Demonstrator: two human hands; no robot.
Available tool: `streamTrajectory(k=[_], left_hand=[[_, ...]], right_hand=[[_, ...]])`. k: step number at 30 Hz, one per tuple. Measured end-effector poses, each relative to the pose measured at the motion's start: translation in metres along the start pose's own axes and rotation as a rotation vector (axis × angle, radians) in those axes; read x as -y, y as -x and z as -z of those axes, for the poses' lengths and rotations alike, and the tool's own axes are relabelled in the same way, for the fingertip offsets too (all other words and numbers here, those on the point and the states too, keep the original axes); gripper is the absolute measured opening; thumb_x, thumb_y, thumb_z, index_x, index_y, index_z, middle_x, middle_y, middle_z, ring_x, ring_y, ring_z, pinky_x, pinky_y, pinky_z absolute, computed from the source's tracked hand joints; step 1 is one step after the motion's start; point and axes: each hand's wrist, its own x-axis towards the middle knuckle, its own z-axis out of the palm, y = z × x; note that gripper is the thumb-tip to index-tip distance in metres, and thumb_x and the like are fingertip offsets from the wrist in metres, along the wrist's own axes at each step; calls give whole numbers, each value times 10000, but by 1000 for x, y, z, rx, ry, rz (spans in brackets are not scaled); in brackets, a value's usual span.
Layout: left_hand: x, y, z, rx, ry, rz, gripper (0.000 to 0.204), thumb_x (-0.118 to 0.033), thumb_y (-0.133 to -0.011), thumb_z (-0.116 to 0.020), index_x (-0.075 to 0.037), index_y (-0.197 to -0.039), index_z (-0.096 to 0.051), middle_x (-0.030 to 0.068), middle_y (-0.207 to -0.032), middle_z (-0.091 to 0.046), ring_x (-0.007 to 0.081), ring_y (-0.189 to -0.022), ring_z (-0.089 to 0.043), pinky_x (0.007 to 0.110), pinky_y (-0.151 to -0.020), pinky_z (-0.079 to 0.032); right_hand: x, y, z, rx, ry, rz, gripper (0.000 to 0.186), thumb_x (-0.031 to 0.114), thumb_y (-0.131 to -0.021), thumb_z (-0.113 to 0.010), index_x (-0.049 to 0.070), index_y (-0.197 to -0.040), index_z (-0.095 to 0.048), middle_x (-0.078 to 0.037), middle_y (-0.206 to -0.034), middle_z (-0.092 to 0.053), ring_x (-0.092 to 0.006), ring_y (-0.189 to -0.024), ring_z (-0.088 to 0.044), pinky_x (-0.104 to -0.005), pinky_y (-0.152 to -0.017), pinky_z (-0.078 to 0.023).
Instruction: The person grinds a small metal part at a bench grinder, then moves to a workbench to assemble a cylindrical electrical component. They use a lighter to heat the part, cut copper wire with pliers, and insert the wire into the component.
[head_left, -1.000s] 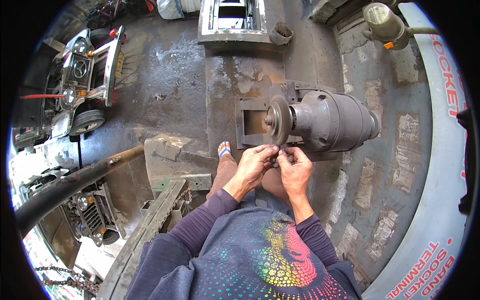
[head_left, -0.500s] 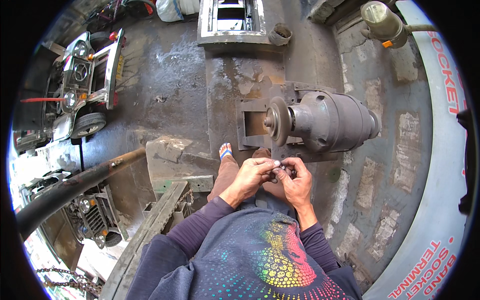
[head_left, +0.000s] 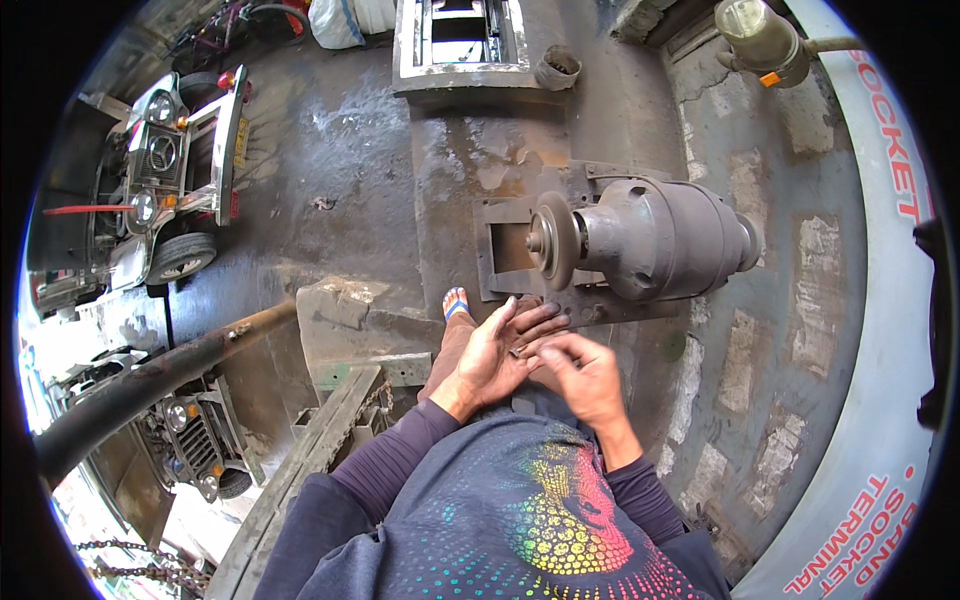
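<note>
Stained, rough floor (head_left: 330, 200) surrounds one rounded metal motor (head_left: 680, 240), long axis nine-to-three o'clock, its single round wheel (head_left: 560, 240) toward nine. At the motor's eight o'clock, the left hand (head_left: 492, 352) lies spread, one tiny dark piece (head_left: 517, 352) on its palm, axis unclear; at seven, the right hand (head_left: 587, 380) curls, any pinch hidden.

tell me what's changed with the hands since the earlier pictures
The left hand and right hand drew back from the wheel toward the shirt. Their fingertips were together; now the left is open, palm up, and the right's fingers are curled close by. Whether the right holds anything is unclear. The wheel and motor stayed put.
</note>
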Motion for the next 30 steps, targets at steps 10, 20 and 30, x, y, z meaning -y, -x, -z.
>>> streamTrajectory(k=[10, 20, 30], left_hand=[[17, 2, -5, -11, -141, -141, 728, -513, -1097, -416, 20, -1581, -308, 189, -1464, -530, 262, -1300, -545, 384, -1093, -446], [11, 15, -5, -45, -277, -129, 229, -217, -1062, -606, -24, -1167, -668, 59, -1034, -716, 144, -915, -700, 317, -845, -579], [11, -6, -6, -105, -264, -209, 198, -153, -1037, -644, 10, -1141, -684, 68, -989, -728, 147, -847, -718, 300, -774, -614]], right_hand=[[-13, 3, -18, -133, 479, 253, 203, 62, -866, -802, -7, -1045, -737, -85, -839, -719, -105, -652, -624, -266, -606, -506], [-5, 11, -9, -324, 263, 334, 187, 8, -889, -786, -11, -1072, -752, 38, -803, -623, -4, -643, -456, -193, -554, -372], [-13, -7, -8, -405, 375, 342, 186, 30, -882, -775, -16, -1058, -735, -89, -838, -706, -113, -661, -600, -279, -619, -506]])
